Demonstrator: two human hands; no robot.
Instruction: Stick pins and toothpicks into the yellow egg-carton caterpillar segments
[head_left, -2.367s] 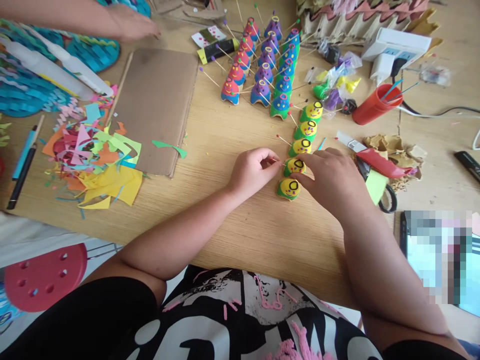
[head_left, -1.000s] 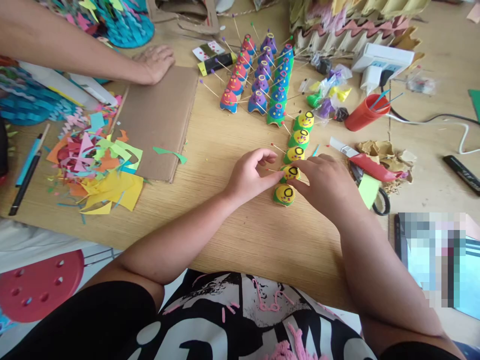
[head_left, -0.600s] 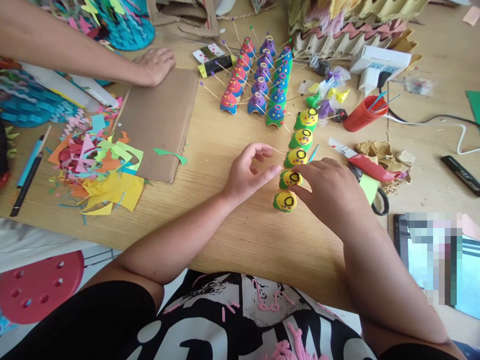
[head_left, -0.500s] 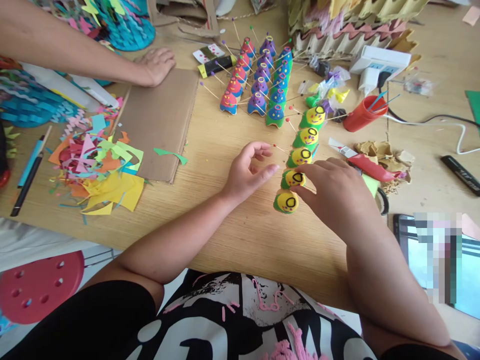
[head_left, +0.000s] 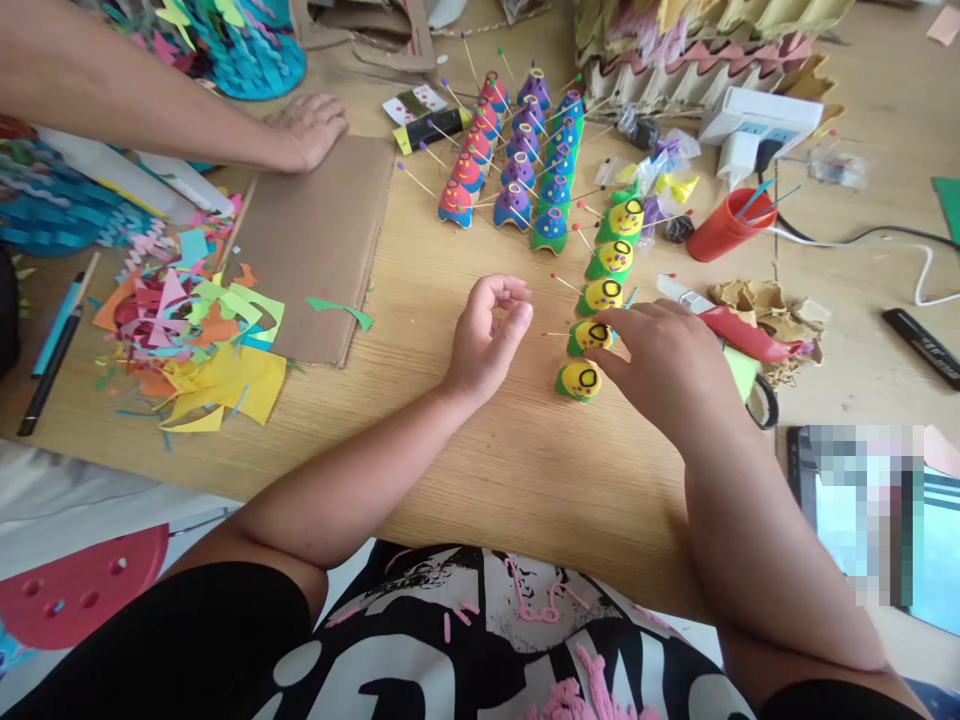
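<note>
A yellow and green egg-carton caterpillar with drawn smiling faces, black rings and red-headed pins stands on the table before me. My right hand grips its second bump from the near end, thumb and forefinger closed on the right side; the other fingers are partly hidden. To the left, my left hand hovers apart from it, empty, fingers loosely curled and thumb away from them. Behind stand three more painted strips: a red one, a purple one and a blue-green one, all stuck with pins.
Another person's hand rests by a cardboard sheet. Paper scraps lie left. At right are a red cup, a red-handled cutter, a power strip, a black marker and a tablet.
The near end of the yellow caterpillar has shifted away from me and slightly right, so the strip stands straighter. My left hand has drawn back left, its thumb turned up.
</note>
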